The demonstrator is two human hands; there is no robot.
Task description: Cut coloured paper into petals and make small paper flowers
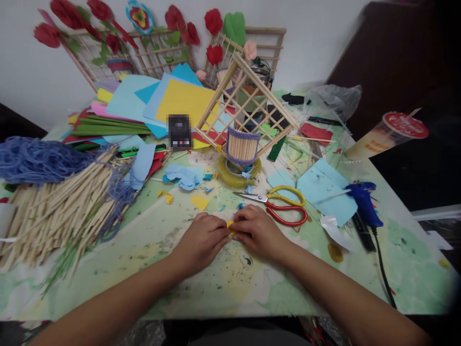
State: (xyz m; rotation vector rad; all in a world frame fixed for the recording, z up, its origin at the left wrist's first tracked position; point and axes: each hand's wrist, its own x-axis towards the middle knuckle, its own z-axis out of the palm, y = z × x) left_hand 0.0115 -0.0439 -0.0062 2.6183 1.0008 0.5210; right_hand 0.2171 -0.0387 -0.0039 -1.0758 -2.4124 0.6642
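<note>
Both forearms (118,293) extend from the near edge and converge just nearer than the scissors (268,198), taken as reference for position. Beneath the scissors, the table (216,295) bears a stained, pale-green covering. Coloured sheets (187,103) are stacked well beyond and left of the scissors, presumably to spare the near area. Loose sticks (72,197) lie heaped far left of the scissors, roughly aligned, probably for easy picking. Beyond the scissors, a lattice frame (268,92) stands tilted cornerwise; the tape roll (234,180) at its foot may be propping it, though contact cannot be confirmed. Right of the scissors, a blue glue gun (365,202) lies with its grip towards the near edge, apparently for ready reach. Left hand (201,240) and right hand (261,233) meet, each pinching one side of a yellow piece (230,224) between thumb and fingers, presumably because something so small needs steadying from both ends. Position: nearer than the scissors, slightly left. Its shape is mostly hidden by fingers.
</note>
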